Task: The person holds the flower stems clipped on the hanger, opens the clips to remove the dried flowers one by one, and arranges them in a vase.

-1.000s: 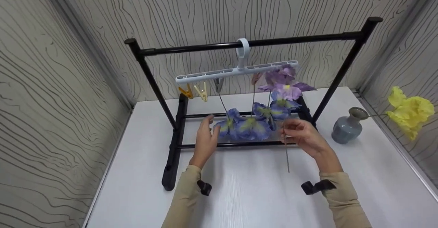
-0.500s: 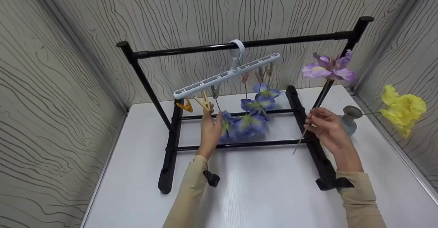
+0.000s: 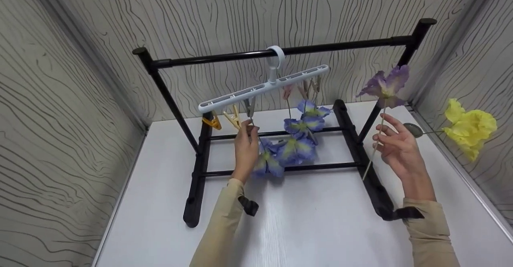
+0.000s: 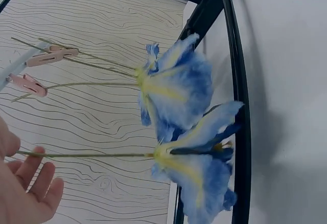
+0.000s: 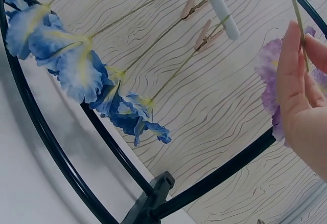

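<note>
My left hand (image 3: pixel 245 150) is raised just under the grey clip (image 3: pixel 249 107) on the light blue hanger (image 3: pixel 296 75). Its thumb and fingers pinch the stem of the leftmost blue artificial flower (image 3: pixel 269 164), whose bloom hangs head-down. The left wrist view has this flower (image 4: pixel 199 178) beside other blue ones. To the right, my right hand (image 3: pixel 402 154) holds a purple artificial flower (image 3: pixel 384 88) upright, its stem pinched between thumb and fingers. Several blue flowers (image 5: pixel 76 70) dangle from pink and brownish clips, such as this pink clip (image 3: pixel 287 92).
A black rack (image 3: pixel 224 58) bears the hanger on its top bar. An orange clip (image 3: pixel 214 122) and a pale yellow clip (image 3: pixel 233 117) hang at the hanger's left end. A vase (image 3: pixel 413 130) with a yellow flower (image 3: pixel 471 126) stands at right, partly behind my right hand.
My right hand carried the purple flower from in front of the hanger out to the right. My left hand rose to the blue flower's stem. The hanger swung, its left end now lower and nearer.
</note>
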{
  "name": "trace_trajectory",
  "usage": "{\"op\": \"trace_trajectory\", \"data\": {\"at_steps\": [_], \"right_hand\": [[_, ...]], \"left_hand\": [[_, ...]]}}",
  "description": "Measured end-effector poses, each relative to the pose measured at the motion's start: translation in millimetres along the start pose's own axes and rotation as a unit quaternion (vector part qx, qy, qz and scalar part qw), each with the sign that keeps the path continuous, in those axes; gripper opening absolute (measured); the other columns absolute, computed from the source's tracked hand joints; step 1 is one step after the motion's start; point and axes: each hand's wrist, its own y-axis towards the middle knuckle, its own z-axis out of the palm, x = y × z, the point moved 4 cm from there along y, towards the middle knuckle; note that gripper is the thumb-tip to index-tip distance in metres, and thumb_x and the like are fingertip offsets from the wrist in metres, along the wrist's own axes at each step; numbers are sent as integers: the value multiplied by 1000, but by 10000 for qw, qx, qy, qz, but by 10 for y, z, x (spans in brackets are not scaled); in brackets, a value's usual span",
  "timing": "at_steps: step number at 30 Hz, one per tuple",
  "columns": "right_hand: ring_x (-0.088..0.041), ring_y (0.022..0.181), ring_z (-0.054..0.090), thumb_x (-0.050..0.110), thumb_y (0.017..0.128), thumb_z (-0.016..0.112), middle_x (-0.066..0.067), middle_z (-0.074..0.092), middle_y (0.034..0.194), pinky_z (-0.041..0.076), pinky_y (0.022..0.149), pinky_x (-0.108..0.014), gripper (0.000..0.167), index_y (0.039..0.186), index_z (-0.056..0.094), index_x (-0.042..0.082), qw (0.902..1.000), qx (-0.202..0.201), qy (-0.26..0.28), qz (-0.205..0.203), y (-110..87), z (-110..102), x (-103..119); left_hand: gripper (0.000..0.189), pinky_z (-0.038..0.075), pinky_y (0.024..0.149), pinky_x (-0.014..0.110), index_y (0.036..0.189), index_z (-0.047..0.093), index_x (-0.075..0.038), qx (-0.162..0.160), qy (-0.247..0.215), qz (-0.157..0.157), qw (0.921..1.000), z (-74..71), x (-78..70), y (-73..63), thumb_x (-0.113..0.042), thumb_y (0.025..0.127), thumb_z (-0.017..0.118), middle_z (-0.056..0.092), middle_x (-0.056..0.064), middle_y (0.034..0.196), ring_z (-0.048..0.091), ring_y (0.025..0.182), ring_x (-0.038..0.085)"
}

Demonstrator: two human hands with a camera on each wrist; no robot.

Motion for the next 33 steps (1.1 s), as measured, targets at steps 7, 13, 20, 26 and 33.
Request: {"op": "trace_trajectory", "data": {"at_steps": [7,13,20,26,33], "right_hand": [[-26,83,69,-22,101,35,-14,64,103,60,69,-31,48,139,52,2,9983,-147,-546,106,-9,-31,49],[-25,83,68,-8,109,34,-13,66,98,60,73,-32,33,127,61,-2,9991,158,-211,330,-11,-54,49],[-21,87,67,-12,107,38,-12,68,98,58,76,-29,33,118,68,-4,9975,71,-638,285,-50,-76,11],[-24,89,70,-16,105,37,-15,67,100,59,77,-30,31,112,66,-7,9983,-4,-580,53,-62,-86,74],[-25,82,70,-14,102,50,-16,70,94,59,74,-31,21,105,69,-8,9922,-1028,-497,-496,-41,-142,297]], "left_hand": [[15,50,71,37,108,67,0,-194,585,571,9965,-31,4,-2,-4,107,53,69,13,96,61,80,22],[15,54,77,39,108,70,0,-161,399,337,9985,-54,31,-17,-4,106,55,70,12,98,67,88,25],[14,52,76,37,109,70,0,-181,470,363,9981,-105,34,-39,-4,106,56,71,14,102,65,89,21],[14,45,68,34,109,69,3,-240,565,494,9969,-136,67,-49,-4,105,58,64,10,89,54,77,18],[12,51,73,35,107,68,4,-231,543,394,9975,-166,147,-103,-3,105,59,68,12,94,61,83,20]]}}
